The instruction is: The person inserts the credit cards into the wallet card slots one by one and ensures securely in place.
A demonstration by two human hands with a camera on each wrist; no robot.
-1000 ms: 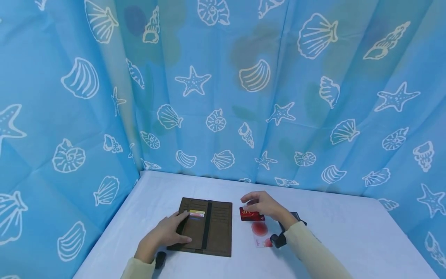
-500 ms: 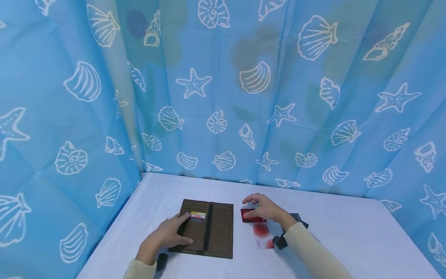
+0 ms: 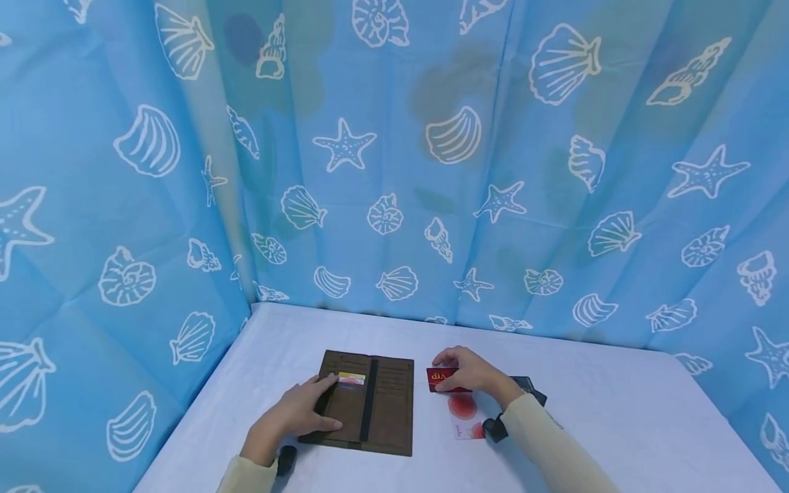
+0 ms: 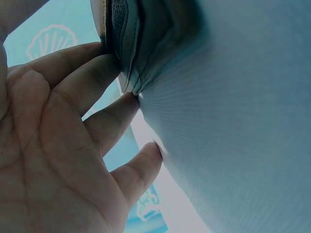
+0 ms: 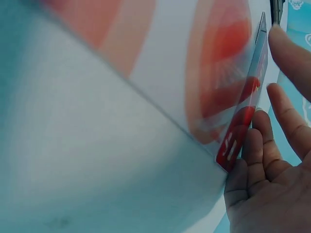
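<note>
A brown card wallet (image 3: pixel 387 416) lies spread open, with several cards, one with a yellow edge, showing in a slot of its left half. My left hand (image 3: pixel 297 409) rests on that half's outer side. In the left wrist view, its fingertips (image 4: pixel 109 60) sit along the wallet's edge. To the right, my right hand (image 3: pixel 471 373) is over a red VIP card (image 3: pixel 439 376), thumb above its face and fingers by its far side. The right wrist view shows the VIP card (image 5: pixel 240 131) nearly edge-on beside relaxed fingers (image 5: pixel 262 128). My palm hides its right end.
A white card with red circles (image 3: pixel 462 407) lies just nearer than the VIP card. Dark cards (image 3: pixel 525 385) lie partly under my right wrist. White cloth covers the table (image 3: pixel 616 404), and a blue shell-print curtain (image 3: pixel 394 171) hangs along the back and sides.
My right thumb has slid towards the near side of the VIP card, uncovering its lettering. The left hand and the wallet stay put, with only a slight shift of the view.
</note>
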